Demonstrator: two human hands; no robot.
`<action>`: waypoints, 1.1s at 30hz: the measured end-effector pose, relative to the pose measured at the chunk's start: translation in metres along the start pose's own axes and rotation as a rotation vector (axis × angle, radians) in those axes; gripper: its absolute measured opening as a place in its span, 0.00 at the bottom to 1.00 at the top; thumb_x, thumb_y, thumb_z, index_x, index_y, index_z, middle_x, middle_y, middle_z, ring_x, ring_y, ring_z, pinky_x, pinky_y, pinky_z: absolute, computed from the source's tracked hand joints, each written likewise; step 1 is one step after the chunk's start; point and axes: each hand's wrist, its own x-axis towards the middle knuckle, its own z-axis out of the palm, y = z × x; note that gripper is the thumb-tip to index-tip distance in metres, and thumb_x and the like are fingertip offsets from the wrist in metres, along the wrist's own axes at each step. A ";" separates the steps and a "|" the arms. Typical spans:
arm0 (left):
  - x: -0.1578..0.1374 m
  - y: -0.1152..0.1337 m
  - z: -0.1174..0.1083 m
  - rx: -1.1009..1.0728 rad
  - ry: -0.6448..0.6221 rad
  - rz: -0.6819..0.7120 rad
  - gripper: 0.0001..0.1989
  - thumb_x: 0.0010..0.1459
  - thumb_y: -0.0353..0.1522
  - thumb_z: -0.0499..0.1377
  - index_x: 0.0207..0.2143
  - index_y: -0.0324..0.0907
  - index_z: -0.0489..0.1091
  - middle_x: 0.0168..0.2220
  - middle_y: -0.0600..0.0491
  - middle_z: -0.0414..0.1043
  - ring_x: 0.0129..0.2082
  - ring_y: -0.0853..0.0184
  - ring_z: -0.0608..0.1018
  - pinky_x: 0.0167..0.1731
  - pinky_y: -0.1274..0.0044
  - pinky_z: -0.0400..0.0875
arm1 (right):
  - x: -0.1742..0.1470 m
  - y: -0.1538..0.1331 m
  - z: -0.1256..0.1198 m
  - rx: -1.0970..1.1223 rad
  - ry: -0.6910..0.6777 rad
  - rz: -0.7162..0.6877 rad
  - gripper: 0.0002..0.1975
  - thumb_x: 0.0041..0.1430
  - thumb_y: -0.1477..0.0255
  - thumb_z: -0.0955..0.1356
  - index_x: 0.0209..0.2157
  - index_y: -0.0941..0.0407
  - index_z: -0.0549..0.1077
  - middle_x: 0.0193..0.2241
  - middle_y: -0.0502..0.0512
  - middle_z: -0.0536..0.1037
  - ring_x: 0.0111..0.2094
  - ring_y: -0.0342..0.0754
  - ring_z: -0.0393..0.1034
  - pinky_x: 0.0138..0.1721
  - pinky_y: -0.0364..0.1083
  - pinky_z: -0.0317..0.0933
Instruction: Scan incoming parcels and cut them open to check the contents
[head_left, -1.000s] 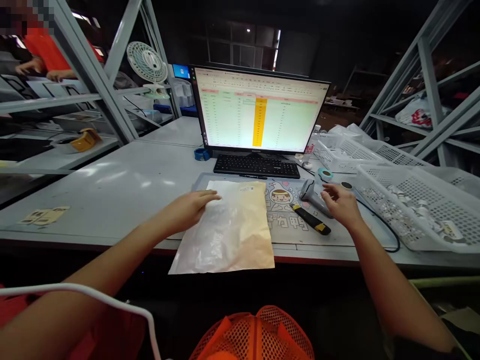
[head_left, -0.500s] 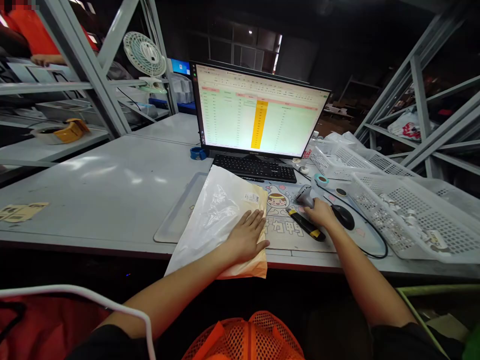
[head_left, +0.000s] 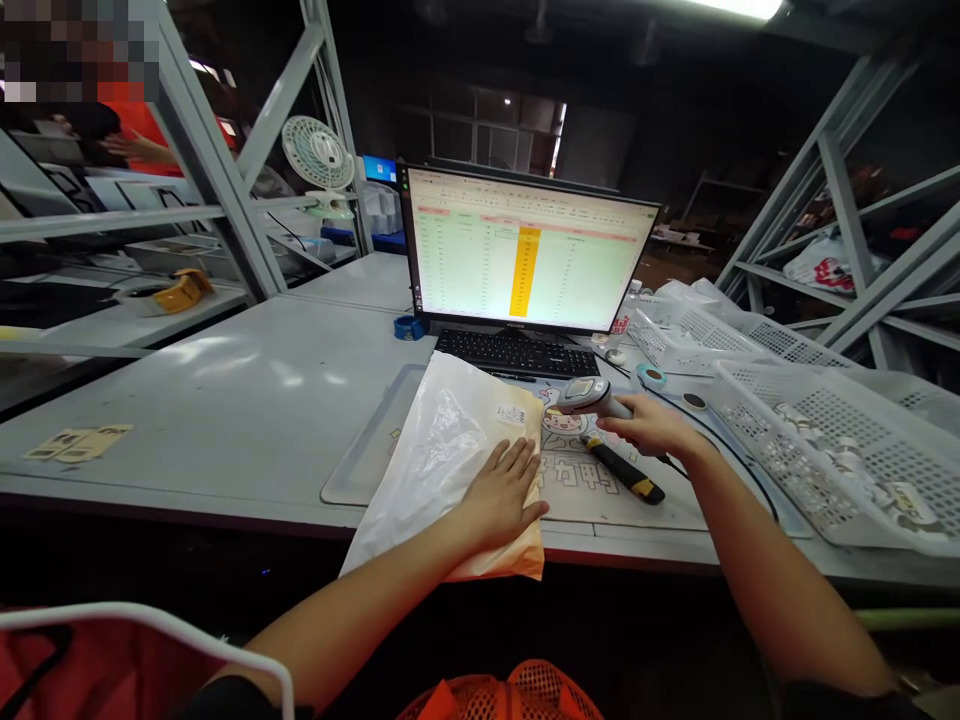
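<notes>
My left hand [head_left: 504,497] lies flat with fingers spread on a white plastic mailing bag [head_left: 439,440], whose right side looks yellowish. A small printed label [head_left: 511,413] sits near the bag's upper right corner. In my right hand [head_left: 649,425] is a grey barcode scanner [head_left: 585,394], fingers wrapped round its handle, its head pointing left toward the label. Below it a black and yellow utility knife [head_left: 624,470] rests on the cartoon desk mat [head_left: 577,500]. The mouse is hidden behind my right hand and arm.
A monitor [head_left: 465,260] showing a spreadsheet stands behind a black keyboard [head_left: 525,352]. White perforated baskets [head_left: 817,400] holding small items line the right side. Blue tape [head_left: 409,327] lies left of the keyboard. A fan [head_left: 319,155] is clipped to the left rack, with a co-worker beyond.
My right hand has lifted the scanner off the mat and turned its head left, toward the bag. The left hand stays on the bag. The whole view has shifted slightly.
</notes>
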 end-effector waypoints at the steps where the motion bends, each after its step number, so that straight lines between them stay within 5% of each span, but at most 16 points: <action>1: 0.000 0.000 -0.001 -0.002 0.002 0.001 0.42 0.74 0.55 0.43 0.76 0.35 0.55 0.78 0.40 0.41 0.79 0.53 0.45 0.76 0.58 0.34 | 0.006 0.007 0.002 -0.071 0.067 0.031 0.18 0.63 0.55 0.71 0.45 0.55 0.78 0.27 0.52 0.77 0.27 0.48 0.72 0.25 0.43 0.60; 5: -0.001 -0.001 -0.003 -0.022 -0.008 -0.012 0.42 0.74 0.55 0.43 0.76 0.35 0.53 0.78 0.39 0.40 0.79 0.52 0.44 0.76 0.57 0.34 | 0.022 0.035 0.012 -0.315 0.322 0.216 0.19 0.66 0.57 0.69 0.45 0.60 0.78 0.40 0.64 0.82 0.42 0.56 0.78 0.38 0.47 0.65; 9: -0.003 0.000 -0.005 -0.055 0.004 -0.023 0.42 0.73 0.55 0.45 0.76 0.35 0.53 0.78 0.39 0.39 0.79 0.51 0.43 0.76 0.54 0.35 | 0.022 0.050 0.027 -0.355 0.407 0.324 0.21 0.66 0.64 0.68 0.53 0.64 0.74 0.46 0.70 0.81 0.46 0.58 0.79 0.47 0.50 0.67; 15: -0.003 0.001 -0.005 -0.085 0.008 -0.023 0.42 0.73 0.55 0.45 0.76 0.34 0.53 0.78 0.39 0.38 0.79 0.51 0.43 0.76 0.53 0.35 | 0.050 0.032 0.034 -0.392 0.491 0.355 0.28 0.64 0.61 0.69 0.58 0.67 0.72 0.54 0.80 0.76 0.57 0.67 0.74 0.56 0.58 0.65; 22: -0.002 -0.001 -0.001 -0.060 0.025 -0.028 0.42 0.73 0.56 0.45 0.76 0.36 0.54 0.78 0.40 0.40 0.79 0.51 0.44 0.76 0.54 0.35 | 0.131 -0.018 0.091 -0.345 0.453 0.138 0.32 0.71 0.60 0.64 0.71 0.59 0.63 0.66 0.70 0.70 0.67 0.59 0.64 0.66 0.50 0.56; 26: -0.001 -0.002 0.001 -0.052 0.033 -0.032 0.43 0.73 0.57 0.44 0.76 0.36 0.54 0.79 0.40 0.41 0.79 0.51 0.45 0.76 0.55 0.34 | 0.156 -0.018 0.126 -0.333 0.461 0.141 0.40 0.69 0.57 0.66 0.76 0.59 0.55 0.77 0.69 0.49 0.77 0.66 0.38 0.74 0.61 0.39; 29: -0.001 -0.001 0.001 -0.054 0.029 -0.033 0.43 0.73 0.56 0.44 0.76 0.36 0.54 0.79 0.40 0.41 0.79 0.51 0.44 0.76 0.55 0.33 | 0.165 -0.010 0.132 -0.329 0.435 0.134 0.36 0.72 0.56 0.62 0.76 0.54 0.56 0.79 0.62 0.39 0.78 0.66 0.27 0.74 0.66 0.31; 33: -0.002 0.000 -0.002 -0.079 0.012 -0.032 0.42 0.73 0.56 0.44 0.76 0.36 0.54 0.79 0.40 0.39 0.79 0.51 0.43 0.76 0.54 0.33 | 0.172 -0.006 0.131 -0.318 0.405 0.136 0.36 0.73 0.54 0.61 0.76 0.53 0.56 0.79 0.61 0.37 0.78 0.68 0.25 0.73 0.69 0.32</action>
